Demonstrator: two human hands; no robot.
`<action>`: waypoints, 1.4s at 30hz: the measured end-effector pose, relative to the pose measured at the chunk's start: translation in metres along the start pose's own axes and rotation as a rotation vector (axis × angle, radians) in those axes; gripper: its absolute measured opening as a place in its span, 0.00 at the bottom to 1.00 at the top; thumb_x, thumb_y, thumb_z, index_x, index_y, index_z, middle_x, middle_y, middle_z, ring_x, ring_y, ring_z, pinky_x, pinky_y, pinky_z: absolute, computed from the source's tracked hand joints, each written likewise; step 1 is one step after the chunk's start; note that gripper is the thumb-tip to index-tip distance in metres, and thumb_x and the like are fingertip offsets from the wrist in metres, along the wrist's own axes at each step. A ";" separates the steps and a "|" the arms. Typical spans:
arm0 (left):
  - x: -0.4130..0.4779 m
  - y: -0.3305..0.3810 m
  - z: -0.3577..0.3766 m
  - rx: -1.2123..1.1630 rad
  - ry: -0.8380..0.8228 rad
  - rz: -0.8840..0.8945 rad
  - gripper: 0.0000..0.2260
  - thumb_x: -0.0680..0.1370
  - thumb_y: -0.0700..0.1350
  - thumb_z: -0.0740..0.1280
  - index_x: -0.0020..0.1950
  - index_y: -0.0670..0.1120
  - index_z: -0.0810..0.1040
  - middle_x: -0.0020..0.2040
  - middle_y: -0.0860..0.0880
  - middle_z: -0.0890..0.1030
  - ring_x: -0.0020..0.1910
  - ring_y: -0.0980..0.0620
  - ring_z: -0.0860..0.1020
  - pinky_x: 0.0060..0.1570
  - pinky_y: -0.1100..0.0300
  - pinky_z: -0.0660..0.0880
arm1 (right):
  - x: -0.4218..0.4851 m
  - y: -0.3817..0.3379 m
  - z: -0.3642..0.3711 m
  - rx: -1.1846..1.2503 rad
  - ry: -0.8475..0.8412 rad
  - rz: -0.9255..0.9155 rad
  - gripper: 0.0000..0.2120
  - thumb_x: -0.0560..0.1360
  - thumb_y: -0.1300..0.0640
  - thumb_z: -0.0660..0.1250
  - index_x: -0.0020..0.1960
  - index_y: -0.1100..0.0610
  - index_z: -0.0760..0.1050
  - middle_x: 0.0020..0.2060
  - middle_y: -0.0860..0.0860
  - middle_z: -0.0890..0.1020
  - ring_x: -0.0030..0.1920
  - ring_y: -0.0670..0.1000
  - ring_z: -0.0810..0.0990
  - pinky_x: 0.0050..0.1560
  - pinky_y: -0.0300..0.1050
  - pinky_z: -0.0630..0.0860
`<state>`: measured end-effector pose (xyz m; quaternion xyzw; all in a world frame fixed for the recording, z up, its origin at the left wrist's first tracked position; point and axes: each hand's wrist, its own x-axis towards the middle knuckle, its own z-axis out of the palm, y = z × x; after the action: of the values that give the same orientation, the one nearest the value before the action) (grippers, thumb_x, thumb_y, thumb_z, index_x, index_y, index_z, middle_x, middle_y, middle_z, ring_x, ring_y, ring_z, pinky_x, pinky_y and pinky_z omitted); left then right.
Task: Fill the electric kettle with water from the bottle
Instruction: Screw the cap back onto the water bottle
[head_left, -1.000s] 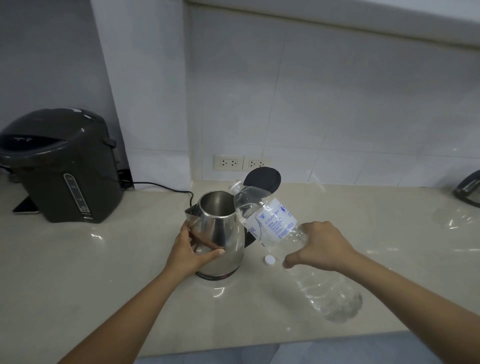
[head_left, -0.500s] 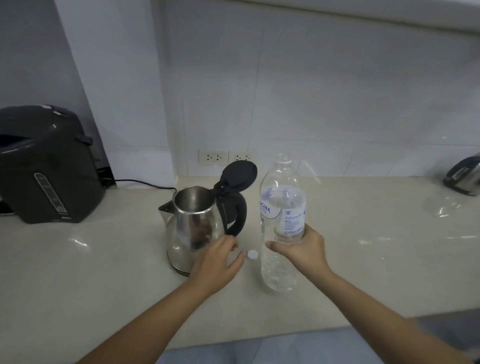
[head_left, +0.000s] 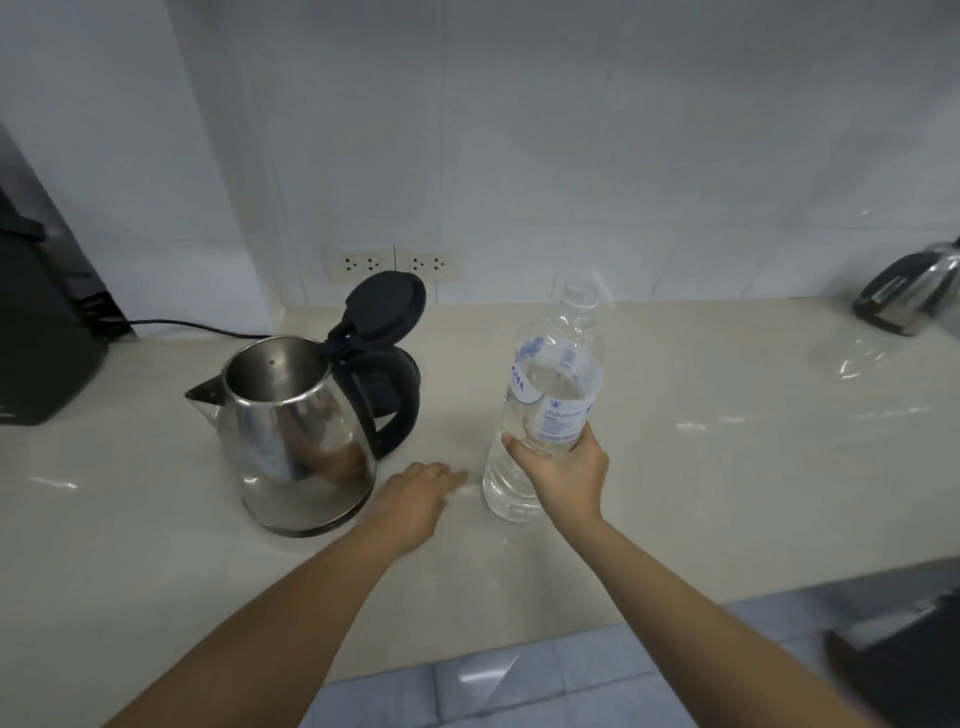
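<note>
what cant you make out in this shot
Head view only:
- Bottle cap: blurred beside the left hand; contact unclear.
- Water level inside the kettle: hidden by its steel wall.
- Bottle label text: too blurred.
- Black appliance: cut off by the left edge.

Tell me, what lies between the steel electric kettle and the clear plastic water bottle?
In the head view, the left hand lies flat on the pale counter between the steel electric kettle and the clear plastic water bottle. The cap is blurred there.

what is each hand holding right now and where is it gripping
The right hand grips the upright water bottle around its middle, at the label's lower edge. The left hand holds nothing, reaching along the counter.
</note>
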<state>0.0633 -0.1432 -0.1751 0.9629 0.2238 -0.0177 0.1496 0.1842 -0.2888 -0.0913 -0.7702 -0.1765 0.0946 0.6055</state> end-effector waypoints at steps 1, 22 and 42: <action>-0.001 0.003 0.003 0.056 0.026 0.010 0.21 0.80 0.41 0.58 0.73 0.52 0.66 0.69 0.49 0.70 0.67 0.46 0.68 0.61 0.55 0.69 | 0.003 0.002 0.000 0.007 -0.001 -0.007 0.23 0.60 0.56 0.83 0.51 0.52 0.77 0.42 0.44 0.84 0.41 0.36 0.82 0.40 0.25 0.75; 0.050 0.148 -0.218 -0.466 0.691 0.187 0.15 0.78 0.47 0.66 0.61 0.41 0.80 0.50 0.43 0.80 0.46 0.47 0.79 0.53 0.54 0.76 | 0.038 0.011 0.001 0.061 -0.228 -0.039 0.32 0.60 0.51 0.82 0.55 0.46 0.66 0.50 0.43 0.80 0.50 0.40 0.80 0.40 0.29 0.73; 0.052 0.153 -0.219 -0.912 0.660 -0.145 0.18 0.63 0.52 0.80 0.43 0.46 0.76 0.41 0.50 0.85 0.37 0.60 0.82 0.33 0.72 0.74 | 0.047 0.023 0.007 0.053 -0.254 -0.076 0.35 0.55 0.44 0.79 0.57 0.47 0.66 0.52 0.48 0.79 0.54 0.49 0.80 0.52 0.44 0.78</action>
<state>0.1696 -0.1868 0.0716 0.7376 0.3091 0.3723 0.4709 0.2290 -0.2693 -0.1117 -0.7284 -0.2784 0.1730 0.6016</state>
